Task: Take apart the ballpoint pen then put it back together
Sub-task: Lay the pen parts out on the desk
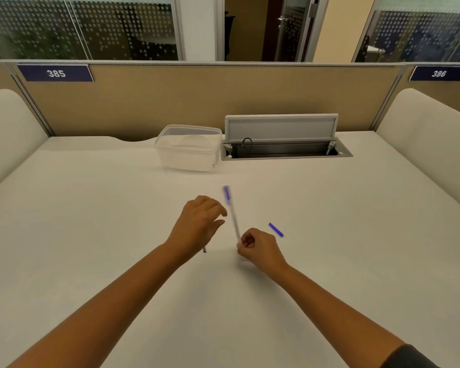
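Pinching one blurred pen barrel by its lower end, the right hand tilts it above the table — left hand loosely open, empty. One blue cap lies nearby; one clear tub sits farther back.

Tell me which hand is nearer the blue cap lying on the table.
Right. The right hand, gripping the pen barrel, sits just beside the blue cap; the left hand is farther off, beyond the barrel.

Two bare forearms, bare left hand, bare right hand, dark sleeve at right elbow
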Motion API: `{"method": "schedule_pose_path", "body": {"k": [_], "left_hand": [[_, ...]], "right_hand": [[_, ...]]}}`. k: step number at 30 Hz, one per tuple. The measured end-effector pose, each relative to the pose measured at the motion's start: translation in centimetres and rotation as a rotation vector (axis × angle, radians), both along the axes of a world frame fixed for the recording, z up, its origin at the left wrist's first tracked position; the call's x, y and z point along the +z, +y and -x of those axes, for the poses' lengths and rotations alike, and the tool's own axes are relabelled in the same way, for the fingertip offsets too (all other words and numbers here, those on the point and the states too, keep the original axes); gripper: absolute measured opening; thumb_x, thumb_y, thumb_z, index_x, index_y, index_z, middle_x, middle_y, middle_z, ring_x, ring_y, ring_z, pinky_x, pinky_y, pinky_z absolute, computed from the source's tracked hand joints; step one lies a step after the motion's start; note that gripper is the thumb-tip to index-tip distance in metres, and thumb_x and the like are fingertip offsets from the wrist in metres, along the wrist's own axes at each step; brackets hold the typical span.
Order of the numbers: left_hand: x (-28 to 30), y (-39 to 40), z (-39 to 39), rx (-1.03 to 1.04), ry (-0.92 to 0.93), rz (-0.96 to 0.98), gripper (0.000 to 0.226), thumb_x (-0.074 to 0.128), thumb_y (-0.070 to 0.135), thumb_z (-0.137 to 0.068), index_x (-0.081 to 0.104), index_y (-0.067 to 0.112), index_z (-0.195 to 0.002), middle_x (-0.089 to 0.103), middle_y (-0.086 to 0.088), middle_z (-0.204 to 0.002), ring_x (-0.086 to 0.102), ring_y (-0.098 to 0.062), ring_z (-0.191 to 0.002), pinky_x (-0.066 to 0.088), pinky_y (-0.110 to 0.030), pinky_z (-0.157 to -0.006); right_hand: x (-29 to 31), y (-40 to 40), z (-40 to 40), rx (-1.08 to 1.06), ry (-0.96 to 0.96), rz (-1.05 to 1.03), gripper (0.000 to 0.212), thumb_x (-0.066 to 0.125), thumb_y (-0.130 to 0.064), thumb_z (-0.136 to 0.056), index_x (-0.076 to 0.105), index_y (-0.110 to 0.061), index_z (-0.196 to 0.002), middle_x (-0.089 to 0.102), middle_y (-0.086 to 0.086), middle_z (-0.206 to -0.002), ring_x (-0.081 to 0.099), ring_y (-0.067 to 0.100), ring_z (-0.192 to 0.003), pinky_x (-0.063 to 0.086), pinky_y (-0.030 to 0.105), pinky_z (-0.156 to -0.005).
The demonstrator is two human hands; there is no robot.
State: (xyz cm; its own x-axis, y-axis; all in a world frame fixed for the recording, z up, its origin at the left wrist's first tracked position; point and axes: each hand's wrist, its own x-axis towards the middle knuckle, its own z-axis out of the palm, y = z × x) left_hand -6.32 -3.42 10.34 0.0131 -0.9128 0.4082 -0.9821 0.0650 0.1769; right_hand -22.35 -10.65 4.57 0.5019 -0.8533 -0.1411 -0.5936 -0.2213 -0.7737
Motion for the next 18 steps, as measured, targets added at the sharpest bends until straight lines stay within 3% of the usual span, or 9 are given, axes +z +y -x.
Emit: {"method": "schedule_pose_path", "body": {"k": [5, 10, 12, 15, 18], "left_hand": [[-3.2, 1.7, -0.3, 0.026, 0.08, -0.053, 0.011, 0.071, 0.017, -0.076, 0.066, 0.017, -0.085, 0.071, 0.0, -0.087, 0.063, -0.024, -0.088, 0.041, -0.028, -0.071], [-5.4, 3.0, 0.8, 0.008, 0.127, -0.146, 0.008, 0.07, 0.018, -0.077, 0.065, 0.019, -0.082, 0.07, 0.002, -0.082, 0.063, -0.021, -0.08, 0.043, -0.026, -0.069], [-5.9, 3.2, 1.5, 0.021, 0.17, -0.177, 0.005, 0.062, 0.019, -0.084, 0.066, 0.016, -0.087, 0.07, -0.002, -0.088, 0.062, -0.022, -0.085, 0.046, -0.029, -0.074], [-7.5, 3.5, 2.6, 0.044, 0.216, -0.272, 0.02, 0.048, 0.023, -0.092, 0.063, 0.015, -0.101, 0.065, -0.002, -0.104, 0.056, -0.02, -0.096, 0.041, -0.024, -0.083], [-8.5, 4.0, 3.1, 0.057, 0.241, -0.275, 0.022, 0.05, 0.026, -0.091, 0.061, 0.016, -0.106, 0.063, -0.002, -0.109, 0.057, -0.021, -0.1, 0.041, -0.024, -0.083]], "right_hand": [[-0.3, -0.1, 0.8, -0.035, -0.051, -0.055, 0.016, 0.067, -0.018, -0.079, 0.059, -0.012, -0.092, 0.063, 0.0, -0.082, 0.062, 0.015, -0.076, 0.053, 0.026, -0.076], [-0.7, -0.2, 0.8, 0.058, 0.078, 0.075, 0.018, 0.057, -0.024, -0.088, 0.061, -0.011, -0.101, 0.066, 0.003, -0.092, 0.061, 0.014, -0.084, 0.05, 0.027, -0.081], [-0.7, -0.1, 0.5, 0.059, 0.111, 0.114, 0.022, 0.051, -0.024, -0.093, 0.059, -0.011, -0.108, 0.064, 0.006, -0.106, 0.061, 0.018, -0.094, 0.047, 0.027, -0.086], [-0.5, 0.0, 0.3, 0.076, 0.149, 0.162, 0.025, 0.044, -0.025, -0.096, 0.055, -0.01, -0.113, 0.058, 0.008, -0.114, 0.06, 0.021, -0.098, 0.046, 0.028, -0.087], [-0.5, 0.0, 0.4, 0.137, 0.211, 0.185, 0.026, 0.043, -0.026, -0.097, 0.055, -0.01, -0.113, 0.059, 0.009, -0.113, 0.06, 0.022, -0.096, 0.048, 0.031, -0.086]]}}
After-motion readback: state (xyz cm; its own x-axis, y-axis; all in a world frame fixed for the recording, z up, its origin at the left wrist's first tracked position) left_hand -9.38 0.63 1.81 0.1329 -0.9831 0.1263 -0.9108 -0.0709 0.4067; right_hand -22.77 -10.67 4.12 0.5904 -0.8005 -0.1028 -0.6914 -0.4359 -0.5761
